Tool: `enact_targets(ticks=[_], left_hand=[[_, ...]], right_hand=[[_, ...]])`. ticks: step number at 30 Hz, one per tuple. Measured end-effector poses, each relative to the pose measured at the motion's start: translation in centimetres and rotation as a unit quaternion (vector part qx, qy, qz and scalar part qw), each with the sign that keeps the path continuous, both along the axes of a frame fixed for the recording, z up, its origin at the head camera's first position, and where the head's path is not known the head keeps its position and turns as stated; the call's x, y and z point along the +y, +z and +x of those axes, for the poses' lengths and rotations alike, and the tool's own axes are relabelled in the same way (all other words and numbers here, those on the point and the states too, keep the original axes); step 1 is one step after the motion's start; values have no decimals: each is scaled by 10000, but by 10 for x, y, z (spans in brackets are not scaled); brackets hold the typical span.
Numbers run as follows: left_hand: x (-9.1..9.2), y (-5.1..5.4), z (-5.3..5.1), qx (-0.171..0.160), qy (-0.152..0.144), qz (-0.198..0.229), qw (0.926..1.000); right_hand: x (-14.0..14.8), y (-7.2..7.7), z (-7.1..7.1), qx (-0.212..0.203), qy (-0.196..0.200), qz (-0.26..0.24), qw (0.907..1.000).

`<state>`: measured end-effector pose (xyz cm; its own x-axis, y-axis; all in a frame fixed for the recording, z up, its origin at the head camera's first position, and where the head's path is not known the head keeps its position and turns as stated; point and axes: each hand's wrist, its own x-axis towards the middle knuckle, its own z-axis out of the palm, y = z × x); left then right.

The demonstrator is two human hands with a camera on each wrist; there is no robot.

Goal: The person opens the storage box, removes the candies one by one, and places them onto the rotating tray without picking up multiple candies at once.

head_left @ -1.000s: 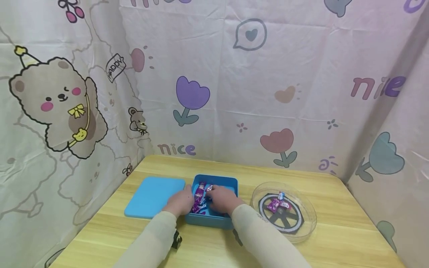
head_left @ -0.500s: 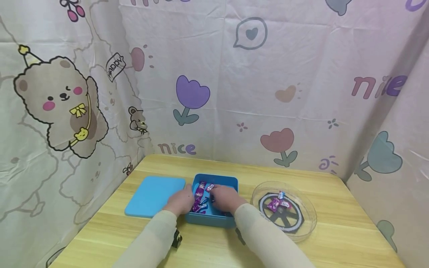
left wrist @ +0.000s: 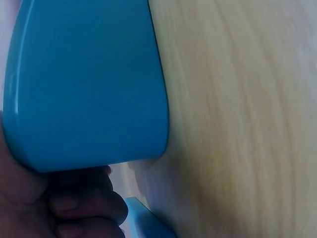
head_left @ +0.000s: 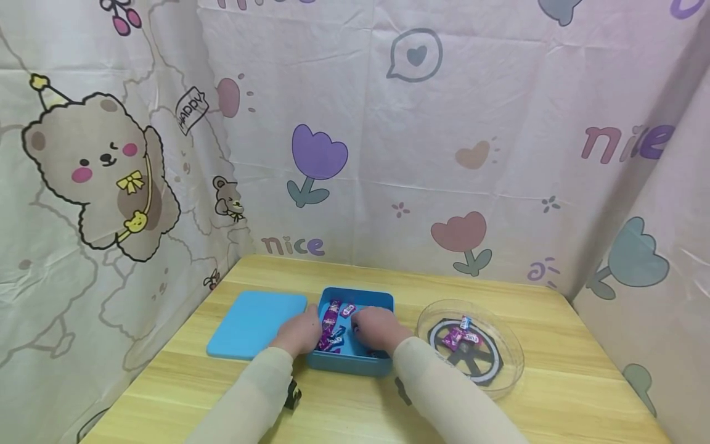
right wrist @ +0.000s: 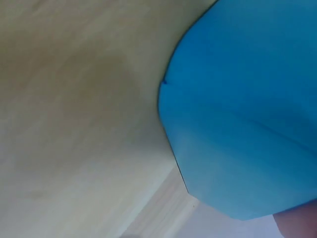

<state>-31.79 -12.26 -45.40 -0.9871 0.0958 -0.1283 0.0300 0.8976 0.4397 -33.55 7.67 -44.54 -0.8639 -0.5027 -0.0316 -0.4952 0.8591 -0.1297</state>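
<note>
A blue plastic box (head_left: 349, 365) sits on the table with its top uncovered. My left hand (head_left: 302, 331) grips the box's left wall; the left wrist view shows curled fingers (left wrist: 89, 203) outside the blue wall. Inside the box, my right hand (head_left: 377, 328) is lowered with bent fingers. Something small and dark blue shows by its fingertips, but whether it is pinched is hidden. A long purple wrapped candy (head_left: 331, 317) lies along the box's left side. Nearby are a small pink-and-white candy (head_left: 348, 310) and a blue candy (head_left: 336, 339).
The flat blue lid (head_left: 256, 324) lies left of the box. To the right stands a round clear dish (head_left: 513, 357) with a black-and-white wheel-like base, holding several wrapped candies (head_left: 455, 338). A printed curtain (head_left: 377, 154) hangs behind the wooden table (head_left: 577, 370).
My right hand has shifted slightly right inside the box, away from the pink-and-white candy, which now shows whole. The left hand has stayed at the box's left wall.
</note>
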Motion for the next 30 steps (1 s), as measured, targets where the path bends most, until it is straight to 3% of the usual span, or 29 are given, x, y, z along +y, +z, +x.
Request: enact_targets(ticks=[12, 21, 30], left_hand=[[1, -3, -3, 54, 28, 5, 10000], [3, -4, -2, -31, 104, 86, 9999], [2, -5, -3, -4, 67, 20, 10000]], right_hand=[[12, 14, -1, 343, 97, -998, 9944], [42, 29, -3, 811, 50, -831, 9932], [91, 31, -13, 762, -558, -954, 9909]])
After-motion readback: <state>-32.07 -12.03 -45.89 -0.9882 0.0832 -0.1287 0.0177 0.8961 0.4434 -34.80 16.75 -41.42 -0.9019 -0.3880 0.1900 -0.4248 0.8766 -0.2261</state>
